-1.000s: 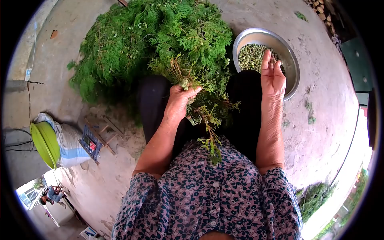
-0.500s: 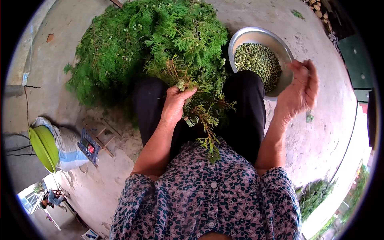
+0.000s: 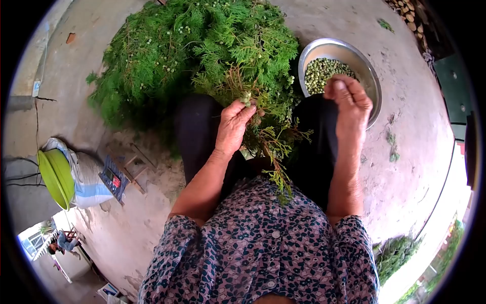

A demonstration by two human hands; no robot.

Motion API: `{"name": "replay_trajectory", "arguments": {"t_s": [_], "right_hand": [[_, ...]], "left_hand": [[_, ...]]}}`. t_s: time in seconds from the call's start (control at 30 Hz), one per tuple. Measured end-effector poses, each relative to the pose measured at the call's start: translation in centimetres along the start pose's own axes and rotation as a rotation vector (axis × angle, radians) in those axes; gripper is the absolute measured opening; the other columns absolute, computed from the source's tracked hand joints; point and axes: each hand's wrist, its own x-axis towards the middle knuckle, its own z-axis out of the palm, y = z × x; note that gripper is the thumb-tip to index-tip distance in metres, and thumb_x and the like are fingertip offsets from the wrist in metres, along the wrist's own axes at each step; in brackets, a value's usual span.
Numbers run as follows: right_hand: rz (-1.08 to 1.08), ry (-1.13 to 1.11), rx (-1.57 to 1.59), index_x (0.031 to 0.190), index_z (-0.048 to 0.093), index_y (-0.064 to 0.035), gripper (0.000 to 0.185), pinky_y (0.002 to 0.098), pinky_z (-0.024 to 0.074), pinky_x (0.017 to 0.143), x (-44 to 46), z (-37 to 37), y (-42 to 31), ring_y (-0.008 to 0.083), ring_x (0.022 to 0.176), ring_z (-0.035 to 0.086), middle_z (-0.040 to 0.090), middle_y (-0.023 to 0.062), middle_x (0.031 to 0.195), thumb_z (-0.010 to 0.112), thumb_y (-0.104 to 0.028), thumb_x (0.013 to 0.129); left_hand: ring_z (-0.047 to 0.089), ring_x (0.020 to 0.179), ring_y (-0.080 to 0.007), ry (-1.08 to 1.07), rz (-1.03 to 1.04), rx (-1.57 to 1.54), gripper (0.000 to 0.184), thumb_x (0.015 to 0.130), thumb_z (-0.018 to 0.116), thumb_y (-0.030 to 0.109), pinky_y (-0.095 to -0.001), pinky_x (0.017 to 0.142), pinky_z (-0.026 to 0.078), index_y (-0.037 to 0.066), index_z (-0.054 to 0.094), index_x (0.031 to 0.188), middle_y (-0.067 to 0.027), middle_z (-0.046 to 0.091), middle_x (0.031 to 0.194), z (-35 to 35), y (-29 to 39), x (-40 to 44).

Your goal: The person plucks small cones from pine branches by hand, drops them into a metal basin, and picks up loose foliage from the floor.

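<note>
My left hand (image 3: 235, 124) grips a green sprig (image 3: 274, 152) with brownish twigs, which hangs down over my lap. Pale green berries show at its fingertips. Above my knees lies a large heap of green branches (image 3: 152, 66) dotted with small berries. My right hand (image 3: 350, 101) is raised in front of a metal basin (image 3: 375, 96), its fingers curled together; whether anything is between them is hidden. Inside the basin are many small green berries (image 3: 324, 72), partly covered by that hand and my knee.
At the left, a lime-green tub (image 3: 54, 178) leans against a white sack (image 3: 91, 182), beside a small wooden stool (image 3: 132, 167). Stacked logs (image 3: 406, 15) are at the top right. A person (image 3: 65, 243) is far off at the lower left.
My right hand went from over the basin out to the right, then back in front of it, its fingers now curled. My left hand still holds the sprig, slightly further right.
</note>
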Motion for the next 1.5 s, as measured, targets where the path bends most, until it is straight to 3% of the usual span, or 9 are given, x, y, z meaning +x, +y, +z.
{"name": "replay_trajectory", "arguments": {"t_s": [0.17,0.23,0.37,0.5,0.8,1.17,1.3,1.4,1.5], "right_hand": [[0.224,-0.463,0.087,0.091,0.063,0.0015,0.012,0.0208,0.0465,0.054,-3.4,3.5,0.2,0.0103,0.062,0.056,0.062,0.006,0.073,0.057,-0.002,0.081],[0.276,-0.521,0.037,0.093,0.062,0.0029,0.013,0.0202,0.0464,0.054,-4.4,4.7,0.9,0.0088,0.062,0.057,0.061,0.0053,0.073,0.057,0.0,0.081],[0.224,-0.323,-0.227,0.097,0.06,0.0007,0.018,0.0192,0.0443,0.053,-5.0,6.0,2.8,0.0063,0.059,0.053,0.059,0.004,0.073,0.06,0.0,0.079],[0.022,-0.333,-0.439,0.096,0.059,-0.0009,0.02,0.0193,0.0437,0.052,-4.7,6.1,4.9,0.0062,0.057,0.05,0.055,0.0025,0.071,0.062,0.001,0.076],[0.452,-0.321,-0.174,0.1,0.057,-0.0017,0.019,0.0185,0.0419,0.049,-3.7,4.8,4.3,0.0053,0.058,0.051,0.054,-0.0009,0.071,0.058,-0.006,0.082],[0.74,-0.229,0.3,0.089,0.056,-0.0017,0.013,0.0202,0.0397,0.046,-3.6,3.5,6.0,0.0088,0.053,0.051,0.054,0.0005,0.066,0.056,-0.014,0.086],[0.695,-0.205,0.27,0.089,0.055,-0.001,0.012,0.02,0.0371,0.044,-3.8,4.0,6.0,0.0077,0.049,0.047,0.052,0.0005,0.063,0.053,-0.012,0.087],[0.301,-0.14,-0.238,0.084,0.055,-0.0006,0.005,0.0215,0.0359,0.042,-4.1,4.9,5.0,0.0071,0.047,0.045,0.049,0.0002,0.057,0.052,-0.004,0.085],[-0.01,-0.067,-0.329,0.085,0.055,-0.0012,0.002,0.0213,0.0354,0.042,-4.5,5.5,5.4,0.0067,0.047,0.044,0.049,-0.0004,0.058,0.053,-0.001,0.084]], "left_hand": [[0.056,0.064,-0.0099,0.049,0.069,0.091,0.008,0.083,0.056,0.003,-0.0217,0.05,0.045,-0.001,0.06,0.088,-0.0043,0.059,0.078,0.6,0.1,0.0],[0.057,0.063,-0.0088,0.03,-0.022,0.604,0.008,0.083,0.055,0.003,-0.0217,0.048,0.046,0.002,0.062,0.086,-0.0035,0.059,0.073,-0.1,0.4,-0.1],[0.053,0.051,-0.0066,0.025,0.25,0.622,0.011,0.081,0.05,-0.006,-0.0222,0.045,0.046,-0.001,0.058,0.077,-0.001,0.054,0.059,0.7,-0.4,-0.1],[0.054,0.052,-0.0074,-0.02,0.211,0.749,0.012,0.079,0.051,-0.009,-0.0231,0.045,0.046,-0.001,0.059,0.081,-0.0042,0.059,0.064,1.4,0.8,-0.5],[0.041,0.051,-0.0058,-0.148,0.285,0.957,0.001,0.08,0.058,-0.002,-0.0224,0.046,0.038,-0.001,0.057,0.079,-0.0002,0.05,0.059,0.6,-0.3,0.0],[0.046,0.055,-0.0036,-0.011,-0.1,0.245,0.011,0.078,0.061,0.002,-0.0198,0.05,0.04,0.0,0.064,0.088,0.0026,0.056,0.066,0.9,0.6,0.1],[0.045,0.051,-0.0037,-0.043,-0.197,0.184,0.01,0.079,0.061,0.005,-0.0185,0.046,0.038,-0.001,0.063,0.088,0.0019,0.056,0.065,1.1,1.1,-0.1],[0.044,0.049,-0.0036,-0.039,-0.177,0.259,0.009,0.08,0.061,0.005,-0.0183,0.044,0.036,0.0,0.062,0.087,0.0019,0.055,0.064,1.4,0.7,0.3],[0.043,0.048,-0.0034,-0.035,-0.135,0.327,0.009,0.079,0.061,0.006,-0.0183,0.043,0.036,0.0,0.062,0.086,0.0024,0.055,0.062,2.0,1.4,0.3]]}}
